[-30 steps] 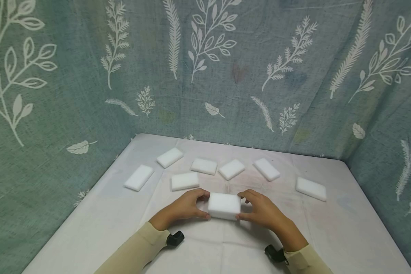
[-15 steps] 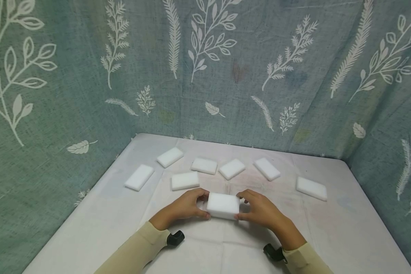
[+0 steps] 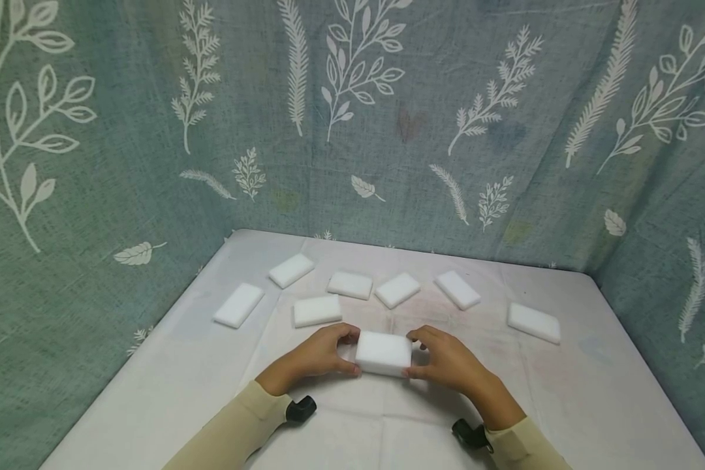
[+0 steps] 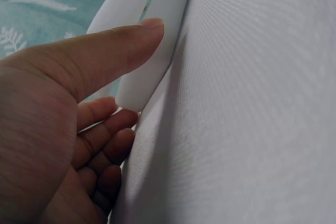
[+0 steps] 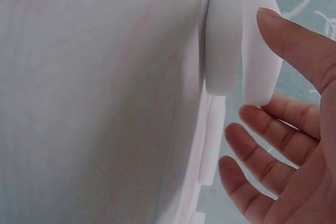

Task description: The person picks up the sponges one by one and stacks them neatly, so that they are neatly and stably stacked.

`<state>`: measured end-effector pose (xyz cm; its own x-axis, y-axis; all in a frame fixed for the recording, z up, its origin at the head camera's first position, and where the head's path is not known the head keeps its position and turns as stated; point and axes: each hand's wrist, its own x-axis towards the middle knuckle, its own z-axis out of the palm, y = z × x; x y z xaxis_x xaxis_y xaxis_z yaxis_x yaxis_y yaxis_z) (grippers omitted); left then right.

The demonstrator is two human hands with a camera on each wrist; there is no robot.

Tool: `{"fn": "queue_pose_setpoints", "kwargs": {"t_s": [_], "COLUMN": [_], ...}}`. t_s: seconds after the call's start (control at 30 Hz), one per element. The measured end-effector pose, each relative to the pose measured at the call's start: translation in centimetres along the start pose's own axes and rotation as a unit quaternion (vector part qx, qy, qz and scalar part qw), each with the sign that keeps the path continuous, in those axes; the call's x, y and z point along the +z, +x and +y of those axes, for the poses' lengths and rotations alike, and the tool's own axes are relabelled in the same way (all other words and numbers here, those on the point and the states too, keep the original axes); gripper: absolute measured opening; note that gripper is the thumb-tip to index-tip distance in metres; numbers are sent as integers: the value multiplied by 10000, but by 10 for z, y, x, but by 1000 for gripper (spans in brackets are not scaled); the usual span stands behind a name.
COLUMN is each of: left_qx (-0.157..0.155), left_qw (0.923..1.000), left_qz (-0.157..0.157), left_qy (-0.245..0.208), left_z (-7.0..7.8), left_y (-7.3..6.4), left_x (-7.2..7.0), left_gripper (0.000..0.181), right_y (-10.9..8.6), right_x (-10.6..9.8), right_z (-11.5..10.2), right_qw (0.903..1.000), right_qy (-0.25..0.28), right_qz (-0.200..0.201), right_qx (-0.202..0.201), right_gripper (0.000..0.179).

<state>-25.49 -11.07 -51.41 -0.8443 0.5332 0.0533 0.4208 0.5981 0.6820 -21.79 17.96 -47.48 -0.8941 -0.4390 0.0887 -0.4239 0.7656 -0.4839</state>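
Observation:
Two white sponges lie one over the other in front of the person, an upper sponge (image 3: pixel 384 349) and a lower sponge (image 5: pixel 223 40) resting on the cloth. Both are plain rectangular blocks, and a thin gap shows between them in the wrist views. The left hand (image 3: pixel 322 352) holds the left end of the stack, its thumb (image 4: pixel 121 48) lying across the sponges' edge and its other fingers behind. At the right end, the right hand (image 3: pixel 448 360) pinches the upper sponge between thumb (image 5: pixel 294 38) and fingertips; its lower fingers stand apart from the sponges.
Several more white sponges lie flat and scattered behind the hands, among them one (image 3: pixel 317 311) just beyond the left hand and one (image 3: pixel 534 323) off to the right. A white cloth (image 3: pixel 341 431) covers the table. Green leaf-patterned fabric (image 3: pixel 364 215) encloses the back and sides.
Both hands keep their places at the two ends of the stacked sponges. The upper sponge and right hand have shifted very slightly left since the earliest frame.

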Motion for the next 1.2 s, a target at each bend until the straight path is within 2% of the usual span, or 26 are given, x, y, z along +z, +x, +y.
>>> {"fn": "queue_pose_setpoints", "kwargs": {"t_s": [0.63, 1.2], "left_qx": [57, 140], "left_qw": [10000, 9999], "left_qz": [-33, -33], "left_qy": [-72, -56], "left_z": [0, -1], "left_y": [1, 1], "left_x": [0, -1], "left_gripper": [74, 77], "right_y": [0, 1], "right_x": [2, 5], "right_z": [3, 3], "right_qw": [9997, 9996], "right_qy": [-135, -224], "right_qz": [-13, -129], "right_qx": [-187, -55], "right_gripper": [62, 68]}}
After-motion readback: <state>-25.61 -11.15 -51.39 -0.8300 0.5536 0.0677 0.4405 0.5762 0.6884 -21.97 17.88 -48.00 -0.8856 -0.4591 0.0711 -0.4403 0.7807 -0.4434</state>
